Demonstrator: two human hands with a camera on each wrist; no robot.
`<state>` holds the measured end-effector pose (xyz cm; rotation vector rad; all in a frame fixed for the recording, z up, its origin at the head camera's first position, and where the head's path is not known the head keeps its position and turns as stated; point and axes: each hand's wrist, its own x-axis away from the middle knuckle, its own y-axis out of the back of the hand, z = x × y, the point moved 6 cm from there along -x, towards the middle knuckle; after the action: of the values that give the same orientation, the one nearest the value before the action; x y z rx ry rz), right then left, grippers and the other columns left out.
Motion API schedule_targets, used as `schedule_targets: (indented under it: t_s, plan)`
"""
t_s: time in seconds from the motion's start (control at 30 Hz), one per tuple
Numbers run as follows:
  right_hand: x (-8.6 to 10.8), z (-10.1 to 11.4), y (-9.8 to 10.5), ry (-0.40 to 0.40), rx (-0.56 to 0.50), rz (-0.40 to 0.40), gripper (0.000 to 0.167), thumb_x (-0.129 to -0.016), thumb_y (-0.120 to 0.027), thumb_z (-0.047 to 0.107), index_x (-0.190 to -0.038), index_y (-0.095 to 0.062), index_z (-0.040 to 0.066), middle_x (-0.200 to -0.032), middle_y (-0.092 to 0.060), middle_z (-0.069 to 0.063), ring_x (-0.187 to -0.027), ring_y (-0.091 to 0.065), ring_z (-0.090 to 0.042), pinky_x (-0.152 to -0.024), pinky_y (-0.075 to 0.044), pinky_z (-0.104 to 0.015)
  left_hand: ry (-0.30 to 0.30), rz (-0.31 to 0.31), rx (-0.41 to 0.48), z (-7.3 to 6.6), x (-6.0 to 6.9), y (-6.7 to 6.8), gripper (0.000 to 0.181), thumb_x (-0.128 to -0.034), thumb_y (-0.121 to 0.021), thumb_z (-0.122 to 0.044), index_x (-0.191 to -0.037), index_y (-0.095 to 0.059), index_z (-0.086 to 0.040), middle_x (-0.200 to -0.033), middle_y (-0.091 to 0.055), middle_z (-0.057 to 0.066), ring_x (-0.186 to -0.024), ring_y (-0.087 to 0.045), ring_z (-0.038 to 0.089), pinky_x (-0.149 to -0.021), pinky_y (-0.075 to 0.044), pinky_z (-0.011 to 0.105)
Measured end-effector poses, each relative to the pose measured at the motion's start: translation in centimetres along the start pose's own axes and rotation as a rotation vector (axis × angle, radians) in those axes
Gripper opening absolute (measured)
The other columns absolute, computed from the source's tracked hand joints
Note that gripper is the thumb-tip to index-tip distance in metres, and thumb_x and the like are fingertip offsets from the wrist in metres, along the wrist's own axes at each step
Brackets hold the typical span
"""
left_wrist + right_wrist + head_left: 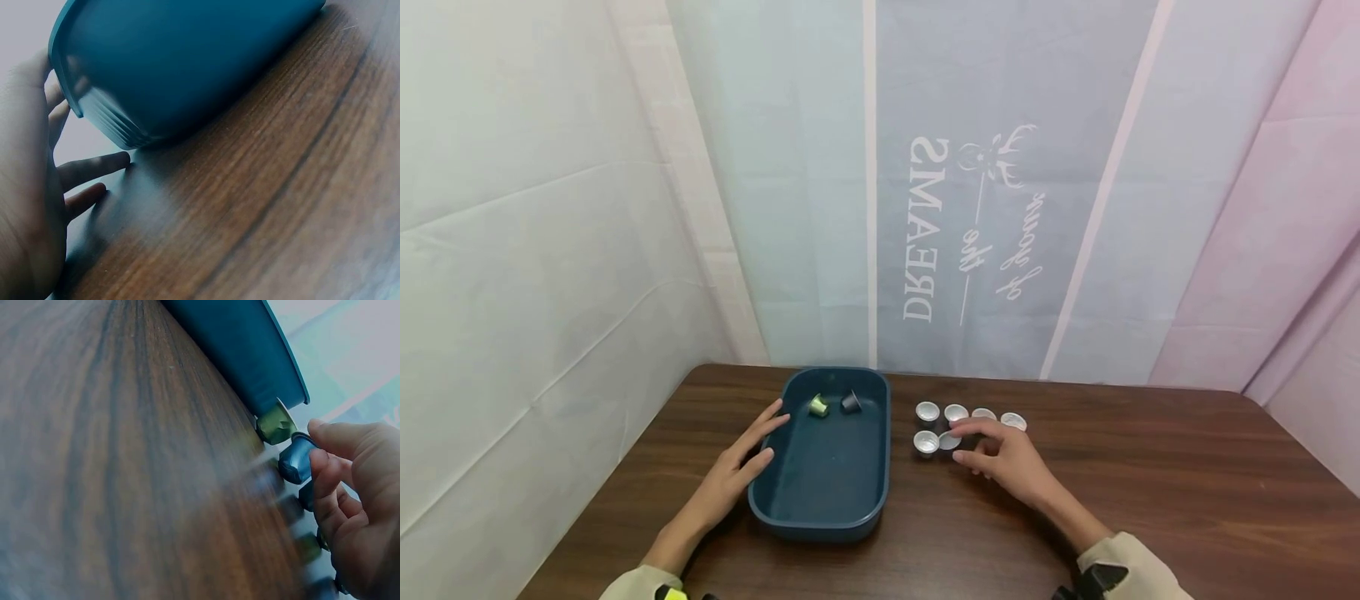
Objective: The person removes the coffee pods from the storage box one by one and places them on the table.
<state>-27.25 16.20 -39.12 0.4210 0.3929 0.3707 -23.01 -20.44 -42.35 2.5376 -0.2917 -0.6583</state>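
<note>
My right hand (1006, 462) pinches a blue coffee capsule (296, 460) between thumb and fingertips; the capsule is tilted, its silver lid facing up in the head view. Beside it stands a green capsule (275, 425), lid up. Behind these, a row of several more silver-lidded capsules (927, 412) is partly covered by the right hand. My left hand (730, 475) rests against the left rim of a dark blue bin (820, 527), fingers spread and mostly straight. Inside the bin lie a light green capsule (818, 406) and a dark capsule (851, 402), both on their sides.
A brown wooden table (1150, 492) carries the bin and the capsules, the bin left of them. Behind the table hangs a printed curtain (1000, 83), with pale cloth (535, 250) along the left side.
</note>
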Motion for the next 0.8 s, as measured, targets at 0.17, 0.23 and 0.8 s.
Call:
schedule_targets:
  t_s: [0.17,0.23,0.8]
  plan:
    - [0.03,0.11,0.17,0.007,0.046,-0.021,0.020,-0.081,-0.075,0.004,-0.101,-0.071,0.003,-0.110,-0.066,-0.013,-0.055,-0.060,-0.030,-0.046,-0.048,-0.030,-0.007,-0.002,-0.009,0.01,0.01,0.03,0.047,-0.1020,-0.040,-0.007,-0.148,-0.035,-0.011,-0.159,-0.016,0.002,-0.144,-0.014,0.026,-0.098,-0.021,0.070]
    - [0.07,0.01,0.29,0.003,0.063,-0.032,0.018,-0.081,-0.075,0.004,-0.098,-0.072,0.003,-0.109,-0.068,-0.012,-0.055,-0.060,-0.029,-0.046,-0.047,-0.028,-0.006,-0.002,-0.009,0.03,0.03,0.03,0.047,-0.1018,-0.040,-0.007,-0.148,-0.035,-0.011,-0.159,-0.016,0.003,-0.144,-0.014,0.026,-0.098,-0.021,0.070]
    - [0.17,0.74,0.59,0.036,0.102,-0.065,0.009,-0.078,-0.077,0.002,-0.083,-0.072,0.007,-0.104,-0.070,-0.009,-0.061,-0.060,-0.017,-0.047,-0.048,-0.027,-0.001,0.003,0.011,-0.45,-0.17,0.13,0.048,-0.1010,-0.041,-0.005,-0.148,-0.036,-0.011,-0.159,-0.015,0.003,-0.144,-0.013,0.021,-0.099,-0.020,0.070]
